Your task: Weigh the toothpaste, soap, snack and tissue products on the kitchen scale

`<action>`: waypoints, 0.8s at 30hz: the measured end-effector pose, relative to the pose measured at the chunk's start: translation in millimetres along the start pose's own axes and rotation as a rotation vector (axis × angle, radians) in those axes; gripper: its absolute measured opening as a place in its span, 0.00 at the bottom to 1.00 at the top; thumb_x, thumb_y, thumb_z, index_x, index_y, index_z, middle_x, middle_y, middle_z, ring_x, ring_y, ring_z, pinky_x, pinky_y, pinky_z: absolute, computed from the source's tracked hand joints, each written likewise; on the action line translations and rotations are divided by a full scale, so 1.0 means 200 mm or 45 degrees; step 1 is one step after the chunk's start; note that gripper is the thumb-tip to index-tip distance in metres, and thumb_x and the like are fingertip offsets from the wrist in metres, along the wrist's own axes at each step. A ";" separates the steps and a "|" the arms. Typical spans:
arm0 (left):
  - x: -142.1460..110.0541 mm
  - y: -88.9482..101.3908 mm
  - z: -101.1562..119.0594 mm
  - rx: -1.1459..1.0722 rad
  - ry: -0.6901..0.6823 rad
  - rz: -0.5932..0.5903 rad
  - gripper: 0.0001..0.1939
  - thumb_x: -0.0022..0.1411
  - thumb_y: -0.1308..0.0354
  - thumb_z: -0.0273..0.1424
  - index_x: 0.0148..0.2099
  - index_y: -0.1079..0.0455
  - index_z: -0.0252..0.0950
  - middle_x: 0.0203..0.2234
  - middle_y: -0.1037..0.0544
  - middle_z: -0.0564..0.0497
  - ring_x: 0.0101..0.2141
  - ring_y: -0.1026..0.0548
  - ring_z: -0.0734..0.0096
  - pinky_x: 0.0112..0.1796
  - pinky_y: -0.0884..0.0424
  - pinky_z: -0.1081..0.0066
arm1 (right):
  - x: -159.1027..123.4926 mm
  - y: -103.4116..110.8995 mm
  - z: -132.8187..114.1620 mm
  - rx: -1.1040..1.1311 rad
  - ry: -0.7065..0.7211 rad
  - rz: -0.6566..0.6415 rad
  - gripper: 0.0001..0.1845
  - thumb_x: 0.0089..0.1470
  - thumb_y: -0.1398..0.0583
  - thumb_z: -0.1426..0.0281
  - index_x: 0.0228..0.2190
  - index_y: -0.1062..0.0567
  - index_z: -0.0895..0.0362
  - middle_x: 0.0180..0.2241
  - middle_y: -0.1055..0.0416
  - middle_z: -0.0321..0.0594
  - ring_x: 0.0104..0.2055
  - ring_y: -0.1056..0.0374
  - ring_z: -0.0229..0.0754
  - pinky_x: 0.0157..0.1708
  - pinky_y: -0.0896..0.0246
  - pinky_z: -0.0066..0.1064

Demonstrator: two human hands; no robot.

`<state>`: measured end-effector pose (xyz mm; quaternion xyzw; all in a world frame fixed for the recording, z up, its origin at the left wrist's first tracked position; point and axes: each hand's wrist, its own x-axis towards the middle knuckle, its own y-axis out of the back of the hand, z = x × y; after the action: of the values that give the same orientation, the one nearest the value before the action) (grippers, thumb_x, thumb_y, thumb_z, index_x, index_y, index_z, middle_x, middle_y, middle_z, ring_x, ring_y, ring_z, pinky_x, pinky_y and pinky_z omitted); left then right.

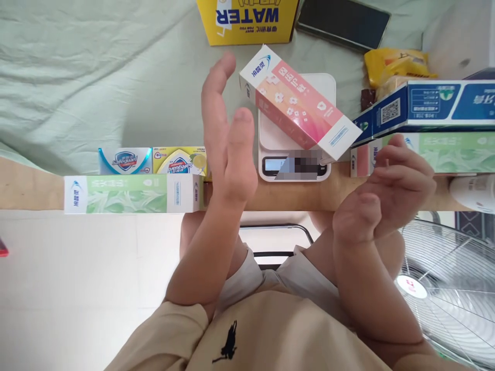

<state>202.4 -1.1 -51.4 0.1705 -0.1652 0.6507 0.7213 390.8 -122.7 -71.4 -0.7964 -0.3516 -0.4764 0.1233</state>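
A pink-and-white toothpaste box (297,105) lies slantwise across a small white kitchen scale (270,135), with one end jutting past the plate. The scale's display is lit, but its reading is partly blurred out. Just left of the scale, my left hand (232,139) is raised with fingers stretched, holding nothing. My right hand (386,193) hovers at the right with its fingers loosely bent and apart, nothing in it. Behind it a green-and-white toothpaste box (444,147) is partly covered by the fingers.
Soap boxes (127,161) and another green toothpaste box (127,195) sit at the table's left front edge. A blue toothpaste box (436,105) and yellow packet (398,64) are at right. Farther back are a yellow carton (249,23) and phone (344,23). A fan (444,278) stands below.
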 end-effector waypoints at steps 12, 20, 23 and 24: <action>-0.02 -0.10 0.17 0.004 0.158 0.023 0.21 0.73 0.53 0.37 0.62 0.37 0.34 0.66 0.30 0.46 0.73 0.39 0.61 0.72 0.44 0.68 | -0.02 -0.01 0.00 -0.001 -0.121 -0.027 0.16 0.60 0.45 0.65 0.47 0.26 0.55 0.49 0.29 0.39 0.58 0.31 0.41 0.74 0.41 0.59; -0.02 -0.11 0.22 0.126 0.249 0.029 0.20 0.73 0.55 0.40 0.61 0.35 0.40 0.66 0.30 0.51 0.74 0.40 0.66 0.74 0.44 0.70 | -0.03 -0.02 -0.01 -0.189 -0.321 -0.251 0.23 0.60 0.40 0.62 0.56 0.32 0.51 0.59 0.36 0.46 0.68 0.39 0.50 0.72 0.44 0.64; -0.03 -0.10 0.24 0.273 0.277 0.048 0.22 0.72 0.58 0.42 0.62 0.37 0.45 0.68 0.32 0.56 0.75 0.43 0.67 0.75 0.49 0.67 | 0.03 -0.07 0.00 -0.406 -0.383 -0.350 0.28 0.60 0.39 0.60 0.59 0.37 0.50 0.62 0.40 0.48 0.72 0.45 0.55 0.72 0.46 0.66; -0.03 -0.10 0.25 0.315 0.285 0.054 0.22 0.71 0.58 0.43 0.63 0.38 0.46 0.68 0.33 0.59 0.75 0.44 0.67 0.76 0.50 0.66 | 0.05 -0.09 0.00 -0.450 -0.387 -0.370 0.29 0.60 0.38 0.61 0.59 0.38 0.49 0.62 0.40 0.47 0.72 0.45 0.56 0.72 0.46 0.66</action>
<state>221.6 -31.7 -10.5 0.1811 -0.0061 0.6960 0.6948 381.7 -105.7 -65.6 -0.8091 -0.3879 -0.4182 -0.1414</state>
